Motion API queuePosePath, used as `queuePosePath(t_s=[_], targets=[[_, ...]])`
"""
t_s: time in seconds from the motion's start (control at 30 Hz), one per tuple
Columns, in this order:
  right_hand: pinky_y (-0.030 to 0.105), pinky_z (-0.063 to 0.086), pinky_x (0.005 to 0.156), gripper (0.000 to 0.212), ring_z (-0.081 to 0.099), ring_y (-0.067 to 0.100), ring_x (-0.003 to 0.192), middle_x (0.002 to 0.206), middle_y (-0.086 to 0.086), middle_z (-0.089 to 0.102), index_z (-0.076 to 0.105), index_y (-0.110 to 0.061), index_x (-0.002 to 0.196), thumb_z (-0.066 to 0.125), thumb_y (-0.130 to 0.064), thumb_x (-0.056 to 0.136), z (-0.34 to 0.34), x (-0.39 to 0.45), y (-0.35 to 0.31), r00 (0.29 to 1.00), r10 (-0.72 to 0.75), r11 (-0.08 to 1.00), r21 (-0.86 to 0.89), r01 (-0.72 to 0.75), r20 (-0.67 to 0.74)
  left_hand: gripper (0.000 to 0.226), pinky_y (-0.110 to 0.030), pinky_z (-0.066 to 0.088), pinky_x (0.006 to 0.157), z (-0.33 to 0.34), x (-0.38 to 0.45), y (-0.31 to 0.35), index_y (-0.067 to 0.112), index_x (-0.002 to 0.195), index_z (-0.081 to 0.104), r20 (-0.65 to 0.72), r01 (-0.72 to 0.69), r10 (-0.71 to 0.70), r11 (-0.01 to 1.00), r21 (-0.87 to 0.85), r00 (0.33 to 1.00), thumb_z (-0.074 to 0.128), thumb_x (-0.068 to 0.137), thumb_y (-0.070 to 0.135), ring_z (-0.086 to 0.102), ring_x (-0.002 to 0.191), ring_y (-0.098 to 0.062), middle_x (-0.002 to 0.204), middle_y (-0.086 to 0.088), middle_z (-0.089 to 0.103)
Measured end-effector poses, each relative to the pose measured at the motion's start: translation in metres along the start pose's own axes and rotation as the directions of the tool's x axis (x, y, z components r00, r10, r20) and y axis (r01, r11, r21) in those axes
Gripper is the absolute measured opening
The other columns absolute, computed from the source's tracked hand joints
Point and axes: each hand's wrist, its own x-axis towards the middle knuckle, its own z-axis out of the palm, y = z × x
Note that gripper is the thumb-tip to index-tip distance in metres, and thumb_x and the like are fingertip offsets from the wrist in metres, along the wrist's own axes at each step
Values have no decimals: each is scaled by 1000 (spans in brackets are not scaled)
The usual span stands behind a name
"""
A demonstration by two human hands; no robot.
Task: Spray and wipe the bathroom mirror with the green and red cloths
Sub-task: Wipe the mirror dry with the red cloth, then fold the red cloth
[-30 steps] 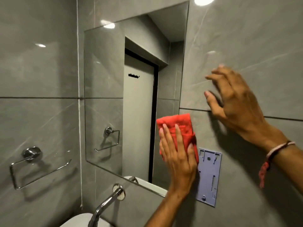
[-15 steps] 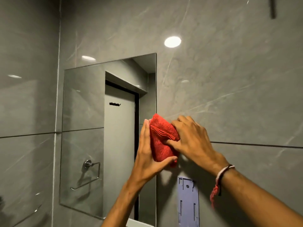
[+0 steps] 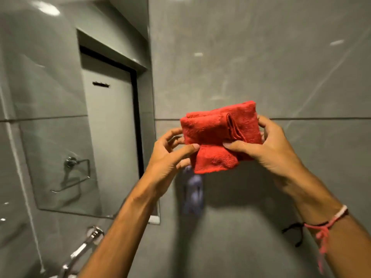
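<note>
The red cloth (image 3: pixel 218 135) is folded into a thick wad and held in the air in front of the grey tiled wall, to the right of the mirror (image 3: pixel 84 109). My left hand (image 3: pixel 168 157) pinches its lower left edge, thumb on the front. My right hand (image 3: pixel 271 147) grips its right side, thumb across the front fold. The cloth is off the mirror glass. No green cloth and no spray bottle are in view.
A pale blue plastic wall bracket (image 3: pixel 192 195) hangs on the tiles just below the cloth. A chrome tap (image 3: pixel 82 251) juts out at the lower left under the mirror. The mirror reflects a door and a towel ring (image 3: pixel 74 171).
My left hand was pressing the cloth on the mirror's right edge. Both hands have since taken the cloth off the glass and moved it right, in front of the tiles.
</note>
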Motion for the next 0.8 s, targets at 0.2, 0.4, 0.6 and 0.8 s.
queuePosePath(t_s=[0.2, 0.4, 0.6, 0.8], targets=[[17, 59, 58, 30, 74, -2, 69, 77, -13, 80, 70, -18, 100, 78, 5, 81, -57, -76, 70, 948, 314, 949, 2, -314, -57, 46, -18, 52, 53, 59, -57, -89, 16, 109, 44, -93, 106, -95, 986, 130, 991, 76, 82, -2, 64, 58, -4, 77, -1, 63], [20, 63, 64, 29, 73, 1, 65, 80, -2, 79, 71, -1, 108, 74, 11, 81, -92, -166, 163, 750, 658, 753, 51, -656, -70, 16, -16, 45, 61, 77, -133, -190, 10, 83, 65, -7, 246, -254, 927, 282, 967, 75, 82, -3, 55, 65, -13, 81, 0, 66], [55, 58, 95, 34, 69, 31, 92, 109, 27, 76, 71, 10, 113, 76, 8, 80, -104, -285, 256, 420, 902, 429, 89, -899, -102, 32, -21, 52, 71, 72, -236, -294, 15, 106, 74, 31, 586, -639, 723, 364, 769, 76, 82, -5, 63, 75, -14, 111, -19, 69], [53, 56, 91, 38, 64, 32, 100, 113, 22, 67, 62, 12, 122, 66, 18, 85, -94, -366, 343, 107, 991, 119, 155, -981, -80, 48, -31, 40, 117, 69, -315, -396, 17, 131, 65, -52, 679, -795, 480, 556, 605, 72, 86, 3, 54, 133, -17, 140, 2, 51]])
